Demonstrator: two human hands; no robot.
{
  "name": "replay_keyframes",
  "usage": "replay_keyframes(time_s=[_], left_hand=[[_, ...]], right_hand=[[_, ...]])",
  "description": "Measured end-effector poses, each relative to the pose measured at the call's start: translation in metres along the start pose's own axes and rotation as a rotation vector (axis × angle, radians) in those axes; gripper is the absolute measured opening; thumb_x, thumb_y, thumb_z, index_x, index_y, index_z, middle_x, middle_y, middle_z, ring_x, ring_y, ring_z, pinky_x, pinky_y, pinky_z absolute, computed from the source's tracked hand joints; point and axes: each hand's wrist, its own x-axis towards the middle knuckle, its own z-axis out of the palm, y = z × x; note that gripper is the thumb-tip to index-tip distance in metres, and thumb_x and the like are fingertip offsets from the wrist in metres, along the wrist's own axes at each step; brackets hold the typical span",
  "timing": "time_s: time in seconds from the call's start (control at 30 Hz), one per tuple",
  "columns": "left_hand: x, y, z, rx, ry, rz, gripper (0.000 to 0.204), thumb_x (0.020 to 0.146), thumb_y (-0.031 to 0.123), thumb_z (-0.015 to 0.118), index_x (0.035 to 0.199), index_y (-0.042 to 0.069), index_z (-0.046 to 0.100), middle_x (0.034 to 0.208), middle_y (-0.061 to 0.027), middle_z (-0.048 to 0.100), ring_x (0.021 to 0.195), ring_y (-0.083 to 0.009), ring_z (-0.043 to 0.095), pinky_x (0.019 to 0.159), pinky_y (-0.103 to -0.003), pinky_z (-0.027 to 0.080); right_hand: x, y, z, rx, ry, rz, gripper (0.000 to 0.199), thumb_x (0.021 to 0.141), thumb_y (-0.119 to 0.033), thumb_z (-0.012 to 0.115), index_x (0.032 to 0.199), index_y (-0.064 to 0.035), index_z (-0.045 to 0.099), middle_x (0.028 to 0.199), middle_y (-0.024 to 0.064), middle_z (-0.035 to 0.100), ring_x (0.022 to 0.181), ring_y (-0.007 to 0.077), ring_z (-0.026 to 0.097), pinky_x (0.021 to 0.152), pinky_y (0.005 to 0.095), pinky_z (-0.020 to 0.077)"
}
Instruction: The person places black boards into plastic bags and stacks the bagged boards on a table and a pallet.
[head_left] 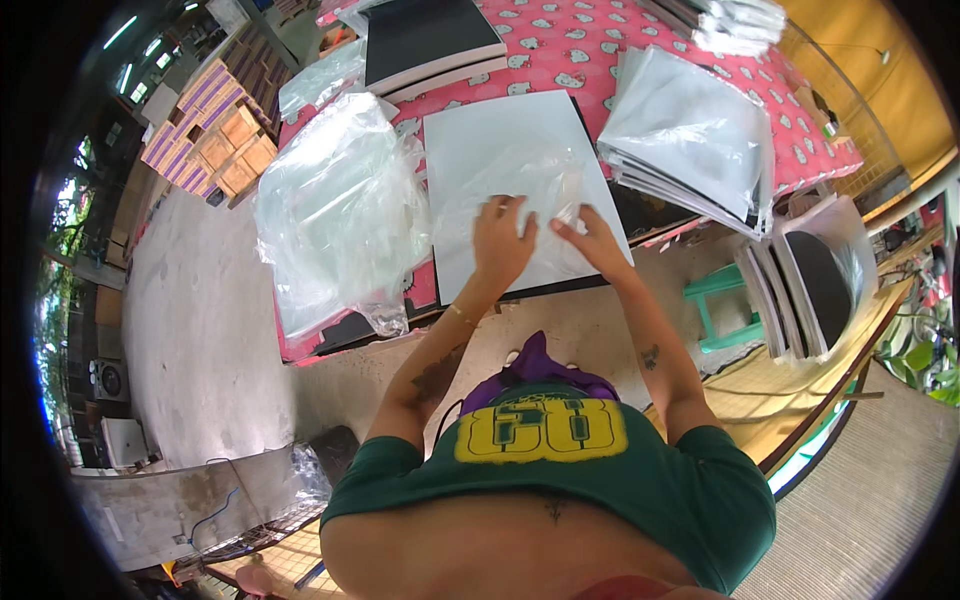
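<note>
A large white sheet point(470, 150) lies on the table in front of me, with black edges showing beneath it. Thin clear plastic point(540, 180) is bunched loosely over its middle. My left hand point(503, 240) rests at the plastic, thumb held away from its slightly blurred fingers. Close to its right, my right hand point(597, 245) reaches over the sheet's right part, thumb and fingers apart. Neither hand shows a firm grip. On the left side of the table is a pile of clear plastic bags point(340, 215).
Plastic-wrapped sheets point(690, 130) are stacked at the right, and a thick black-topped stack point(430, 45) stands at the back. Pink patterned cloth point(560, 45) covers the table. More wrapped boards point(800, 285) lean beside a green stool point(715, 305). Cardboard boxes point(215, 125) are piled far left.
</note>
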Motion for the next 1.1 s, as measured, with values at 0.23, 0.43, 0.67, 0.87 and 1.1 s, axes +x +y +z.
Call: replay_keyframes(time_s=[0.23,0.43,0.67,0.87,1.1], left_hand=[[-0.021,0.001,0.027,-0.36,-0.092,-0.117,0.011,0.083,0.011,0.061,0.087,0.002,0.057,0.063,-0.0122,0.061,0.053,-0.0209,0.056,0.052,-0.031,0.043],[0.011,-0.021,-0.008,-0.289,0.372,-0.16,0.015,0.091,0.018,0.056,0.085,0.005,0.055,0.053,-0.007,0.051,0.043,-0.0192,0.045,0.043,-0.032,0.035],[0.0,0.002,-0.057,-0.968,-0.036,-0.615,0.023,0.089,0.025,0.061,0.097,0.005,0.054,0.055,0.0079,0.037,0.043,-0.0028,0.031,0.039,-0.022,0.024],[0.034,-0.016,-0.113,-0.207,-0.112,0.249,0.062,0.075,0.017,0.073,0.126,-0.001,0.042,0.117,-0.022,0.056,0.1,-0.0262,0.059,0.083,-0.034,0.049],[0.048,0.034,-0.16,-0.751,-0.636,0.012,0.017,0.082,0.011,0.058,0.095,0.003,0.064,0.085,-0.0006,0.057,0.066,-0.011,0.052,0.058,-0.028,0.043]], right_hand=[[-0.026,-0.031,0.016,0.766,0.059,0.275,0.027,0.091,-0.025,0.058,0.101,-0.0002,0.06,0.086,0.0032,0.063,0.075,0.0124,0.06,0.065,0.0259,0.0503],[-0.035,-0.068,-0.004,1.14,-0.062,0.426,0.052,0.088,-0.042,0.059,0.123,-0.0042,0.05,0.083,0.0032,0.057,0.067,0.0139,0.056,0.065,0.024,0.0465],[-0.044,-0.063,-0.035,1.3,-0.283,0.298,0.046,0.085,-0.016,0.059,0.128,-0.0074,0.044,0.094,0.0066,0.058,0.079,0.0189,0.061,0.069,0.0326,0.0517],[-0.023,-0.078,-0.072,0.648,-0.788,-0.081,0.038,0.082,-0.009,0.062,0.118,-0.0075,0.052,0.08,0.0043,0.058,0.076,0.0164,0.056,0.066,0.0304,0.0469],[-0.011,-0.093,-0.104,-1.271,-0.166,-0.156,0.026,0.077,-0.022,0.066,0.096,-0.0037,0.067,0.087,0.0162,0.064,0.084,0.0294,0.062,0.07,0.0381,0.0469]])
